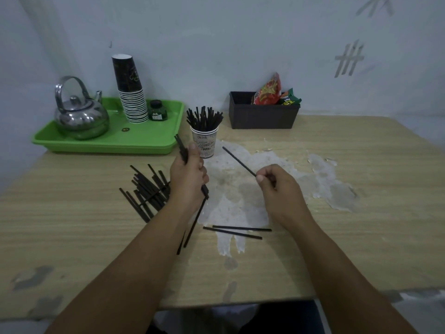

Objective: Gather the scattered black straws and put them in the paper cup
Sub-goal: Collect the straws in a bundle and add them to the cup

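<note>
A white paper cup (205, 145) with printed writing stands mid-table, filled with several upright black straws (204, 119). My left hand (189, 174) grips a small bundle of black straws (181, 147) just left of the cup, their tips sticking up past my thumb. My right hand (277, 186) pinches a single black straw (238, 161) that points up-left toward the cup. A pile of loose straws (147, 189) lies left of my left hand. Two straws (237, 231) lie side by side near the table's front, and two others (192, 225) lie under my left wrist.
A green tray (108, 141) at back left carries a steel kettle (80, 114), a stack of paper cups (132, 92) and a small dark jar (157, 110). A black box (263, 115) with snack packets stands at the back. The wooden tabletop (337, 225) has worn pale patches.
</note>
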Demonstrator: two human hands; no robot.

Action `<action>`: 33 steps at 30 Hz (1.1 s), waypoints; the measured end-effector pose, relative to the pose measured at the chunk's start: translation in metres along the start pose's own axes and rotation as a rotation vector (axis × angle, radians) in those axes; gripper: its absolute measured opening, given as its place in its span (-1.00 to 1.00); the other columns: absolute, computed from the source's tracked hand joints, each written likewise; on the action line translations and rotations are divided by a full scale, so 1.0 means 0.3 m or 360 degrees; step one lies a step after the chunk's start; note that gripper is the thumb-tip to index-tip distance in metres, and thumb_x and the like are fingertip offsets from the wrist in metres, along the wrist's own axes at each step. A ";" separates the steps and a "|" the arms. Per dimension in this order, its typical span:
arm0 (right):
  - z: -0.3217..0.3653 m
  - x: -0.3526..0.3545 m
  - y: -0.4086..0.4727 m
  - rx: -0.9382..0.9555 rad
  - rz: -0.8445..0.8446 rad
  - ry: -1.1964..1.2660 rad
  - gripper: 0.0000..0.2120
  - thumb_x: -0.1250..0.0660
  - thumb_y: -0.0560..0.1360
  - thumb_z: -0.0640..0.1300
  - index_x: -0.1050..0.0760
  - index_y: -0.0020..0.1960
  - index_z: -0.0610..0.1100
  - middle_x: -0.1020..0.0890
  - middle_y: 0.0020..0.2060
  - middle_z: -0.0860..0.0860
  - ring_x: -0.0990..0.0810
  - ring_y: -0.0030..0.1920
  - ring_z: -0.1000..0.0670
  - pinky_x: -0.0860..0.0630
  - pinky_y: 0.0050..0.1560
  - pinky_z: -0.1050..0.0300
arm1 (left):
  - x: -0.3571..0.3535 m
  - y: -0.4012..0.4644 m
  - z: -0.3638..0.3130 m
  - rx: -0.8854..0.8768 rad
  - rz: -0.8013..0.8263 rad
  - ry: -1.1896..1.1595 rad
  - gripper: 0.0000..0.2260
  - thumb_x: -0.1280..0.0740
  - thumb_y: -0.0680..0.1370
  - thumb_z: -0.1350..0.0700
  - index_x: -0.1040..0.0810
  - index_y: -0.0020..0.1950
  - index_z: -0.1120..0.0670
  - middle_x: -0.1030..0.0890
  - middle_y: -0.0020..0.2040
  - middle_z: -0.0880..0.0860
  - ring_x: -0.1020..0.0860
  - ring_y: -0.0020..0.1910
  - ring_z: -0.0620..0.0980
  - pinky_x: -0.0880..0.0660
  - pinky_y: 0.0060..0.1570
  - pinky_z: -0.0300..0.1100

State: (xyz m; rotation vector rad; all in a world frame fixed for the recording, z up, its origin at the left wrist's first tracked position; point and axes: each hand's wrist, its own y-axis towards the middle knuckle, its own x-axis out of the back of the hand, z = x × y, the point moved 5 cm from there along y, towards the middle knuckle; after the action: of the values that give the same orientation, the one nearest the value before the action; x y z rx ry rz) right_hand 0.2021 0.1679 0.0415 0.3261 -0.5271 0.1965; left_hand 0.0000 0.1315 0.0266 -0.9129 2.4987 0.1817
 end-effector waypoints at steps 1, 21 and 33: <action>0.012 -0.010 0.000 -0.0021 -0.0021 0.0105 -0.93 -0.28 0.59 -0.16 -0.51 -0.05 -0.06 -0.57 -0.22 0.06 -0.49 -0.25 0.11 -0.40 -0.29 0.41 | -0.010 -0.007 0.003 0.0004 0.0056 0.0002 -0.75 -0.26 0.57 -0.09 -0.44 -0.05 0.10 -0.30 -0.38 -0.03 -0.19 -0.54 -0.16 -0.14 -0.57 -0.29; 0.041 -0.052 -0.111 0.0060 0.0536 -0.0429 -0.69 -0.39 0.52 0.05 -0.60 0.21 -0.02 -0.61 0.02 0.08 -0.55 0.01 0.10 -0.46 0.05 0.23 | 0.057 -0.003 -0.078 -0.0035 -0.0163 0.0024 -0.73 -0.13 0.67 0.02 -0.44 -0.17 0.07 -0.43 -0.38 -0.01 -0.33 -0.44 -0.12 -0.26 -0.44 -0.23; 0.052 -0.103 -0.208 0.0521 0.0519 -0.0936 -0.83 -0.34 0.53 0.01 -0.68 -0.07 -0.02 -0.61 -0.14 0.04 -0.45 -0.07 -0.04 -0.40 -0.07 0.06 | 0.068 -0.011 -0.071 -0.0054 -0.0134 -0.0105 -0.73 -0.10 0.68 -0.02 -0.43 -0.12 0.08 -0.37 -0.40 -0.04 -0.36 -0.43 -0.09 -0.36 -0.41 -0.20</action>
State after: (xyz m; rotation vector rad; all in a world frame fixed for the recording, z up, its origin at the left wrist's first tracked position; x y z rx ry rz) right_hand 0.1854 0.1014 0.0223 0.6238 -1.1366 0.5126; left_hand -0.0198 0.1113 0.0357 -1.0072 2.3986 0.2237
